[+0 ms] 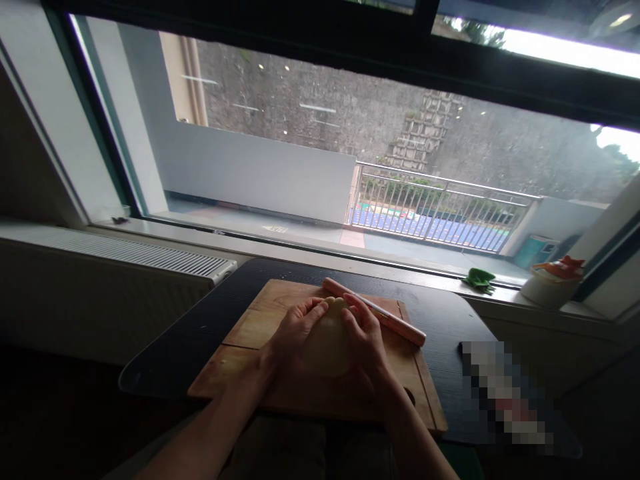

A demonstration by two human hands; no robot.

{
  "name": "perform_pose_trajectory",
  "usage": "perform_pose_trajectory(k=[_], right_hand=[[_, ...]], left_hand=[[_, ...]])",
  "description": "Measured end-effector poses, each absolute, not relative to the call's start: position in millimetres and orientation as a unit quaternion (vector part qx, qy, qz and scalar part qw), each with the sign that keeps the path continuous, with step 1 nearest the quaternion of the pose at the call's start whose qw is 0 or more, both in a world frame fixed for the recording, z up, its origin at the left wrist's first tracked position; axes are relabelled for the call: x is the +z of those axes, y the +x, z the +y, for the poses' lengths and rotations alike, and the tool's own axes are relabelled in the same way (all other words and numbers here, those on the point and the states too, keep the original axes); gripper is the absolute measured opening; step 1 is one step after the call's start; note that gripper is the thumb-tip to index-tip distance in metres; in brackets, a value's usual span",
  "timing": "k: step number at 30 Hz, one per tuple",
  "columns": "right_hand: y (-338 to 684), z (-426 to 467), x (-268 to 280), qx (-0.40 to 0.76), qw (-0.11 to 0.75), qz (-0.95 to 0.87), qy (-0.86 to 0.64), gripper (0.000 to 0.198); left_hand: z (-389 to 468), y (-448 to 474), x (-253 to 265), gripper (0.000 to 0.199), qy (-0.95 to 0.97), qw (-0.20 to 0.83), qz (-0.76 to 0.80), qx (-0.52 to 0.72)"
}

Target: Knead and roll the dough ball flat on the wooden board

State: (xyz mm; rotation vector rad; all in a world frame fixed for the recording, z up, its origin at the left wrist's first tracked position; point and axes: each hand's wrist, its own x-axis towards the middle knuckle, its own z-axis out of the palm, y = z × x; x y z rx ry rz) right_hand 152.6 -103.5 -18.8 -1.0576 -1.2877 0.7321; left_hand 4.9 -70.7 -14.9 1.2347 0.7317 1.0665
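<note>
A pale, flattened piece of dough (327,347) hangs between my two hands above a wooden cutting board (250,327). At its upper left edge, my left hand (299,323) pinches the dough between thumb and fingers. My right hand (364,327) grips the upper right edge the same way. Just beyond my right fingers, a pinkish rolling pin (400,325) lies slantwise across the far right part of the board. The lower part of the dough is in shadow, and I cannot tell whether it touches the board.
The board lies on a dark table (170,347) with rounded corners. A pixelated item (505,393) is on its right side. Behind stand a window sill with a green object (480,280) and a white pot (547,287). A radiator (100,287) is at left.
</note>
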Motion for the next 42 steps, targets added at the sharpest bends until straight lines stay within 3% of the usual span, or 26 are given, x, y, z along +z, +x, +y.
perform_pose_trajectory(k=[10, 20, 23, 30, 42], right_hand=[[147.2, -102.0, -25.5, 0.23, 0.613, -0.612, -0.443, 0.03], [145.0, -101.0, -29.3, 0.161, 0.578, -0.645, -0.473, 0.024], [148.0, -100.4, -28.1, 0.186, 0.576, -0.642, -0.47, 0.025], [156.2, -98.8, -22.3, 0.258, 0.657, -0.536, -0.464, 0.037], [163.1, -101.2, -18.5, 0.369, 0.602, -0.548, -0.448, 0.045]], left_hand=[[-69.6, 8.1, -16.2, 0.036, 0.605, 0.495, 0.373, 0.5], [-70.0, 9.0, -17.6, 0.032, 0.65, 0.444, 0.383, 0.484], [-70.0, 9.2, -15.5, 0.032, 0.64, 0.472, 0.372, 0.478], [-80.9, 3.8, -3.9, 0.045, 0.515, 0.69, 0.28, 0.424], [-88.2, 8.2, -0.4, 0.033, 0.523, 0.682, 0.29, 0.421]])
